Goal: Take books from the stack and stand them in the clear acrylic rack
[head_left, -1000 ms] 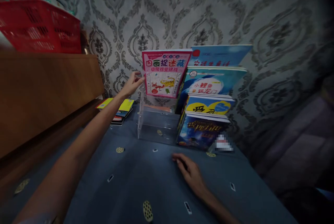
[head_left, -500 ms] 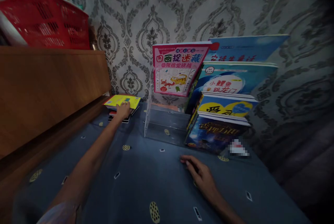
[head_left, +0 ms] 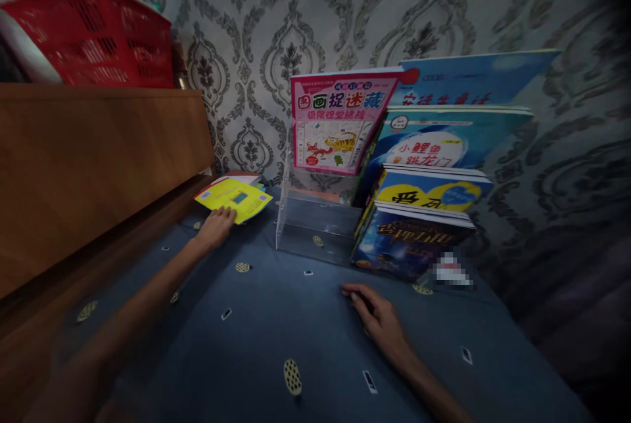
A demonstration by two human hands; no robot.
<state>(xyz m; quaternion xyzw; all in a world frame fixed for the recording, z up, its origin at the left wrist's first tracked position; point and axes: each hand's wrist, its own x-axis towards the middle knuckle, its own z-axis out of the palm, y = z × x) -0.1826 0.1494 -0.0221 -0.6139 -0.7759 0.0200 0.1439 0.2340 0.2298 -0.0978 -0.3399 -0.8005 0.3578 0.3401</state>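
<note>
**Inspector:** Head view, report the hands.

**Operator:** I see the left hand [head_left: 215,226] stretched out to about ten o'clock, fingers on the near edge of the thin yellow paperback booklet [head_left: 235,198], which is tilted up off the small stack of books [head_left: 231,181] by the brown wooden headboard [head_left: 98,160]. It pinches that edge, as far as I can make out. The right hand [head_left: 377,318] lies flat and unclenched on the blue patterned bedsheet [head_left: 276,331] at five o'clock, holding nothing.

**Inspector:** Condition of the booklet?

**Operator:** Bright yellow cover with a small blue-green panel in the middle. I judge it light, floppy and glossy, so liable to bend or slip; better held at the spine or with fingers spread under the cover than by one corner.

**Inspector:** Surroundings?

**Operator:** At twelve o'clock, a clear acrylic tiered book stand [head_left: 315,226] carrying a pink picture puzzle book [head_left: 338,121] on top, with blue children's books [head_left: 434,147] stepped beside it. A red plastic basket [head_left: 98,35] sits at eleven o'clock.
</note>
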